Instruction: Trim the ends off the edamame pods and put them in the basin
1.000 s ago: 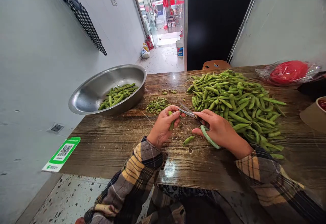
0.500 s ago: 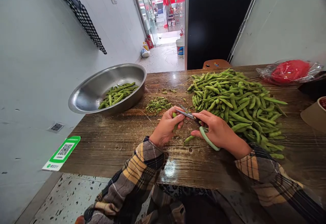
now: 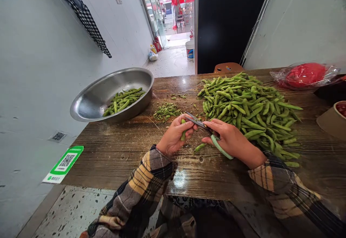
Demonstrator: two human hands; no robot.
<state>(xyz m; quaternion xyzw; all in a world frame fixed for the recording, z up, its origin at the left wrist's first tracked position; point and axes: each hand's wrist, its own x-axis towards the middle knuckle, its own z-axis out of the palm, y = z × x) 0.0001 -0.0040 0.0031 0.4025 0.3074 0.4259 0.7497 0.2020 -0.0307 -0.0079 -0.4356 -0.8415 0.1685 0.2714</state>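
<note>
Between the thumb and fingers of my left hand (image 3: 175, 136) is a green edamame pod (image 3: 183, 129), partly covered by the fingers. My right hand (image 3: 228, 139) grips a pair of scissors (image 3: 220, 147) with pale green handles; the dark blades reach to my left fingertips, over the pod's upper end. One loose pod (image 3: 199, 148) lies on the table below the scissors. A large heap of edamame pods (image 3: 251, 111) spreads beyond and to the right of my right hand. Small green trimmings (image 3: 167, 111) form a little pile past my left hand.
A wide steel bowl (image 3: 89, 101) with some pods in it stands at the table's far left. On the wooden table (image 3: 108, 158) are a green QR-code card (image 3: 65, 164), a red item in clear plastic (image 3: 305, 75) and a paper tub (image 3: 331, 120) at right.
The scissor blades look closer together now than before. Both hands stay in nearly the same place, and the whole view has shifted slightly.
</note>
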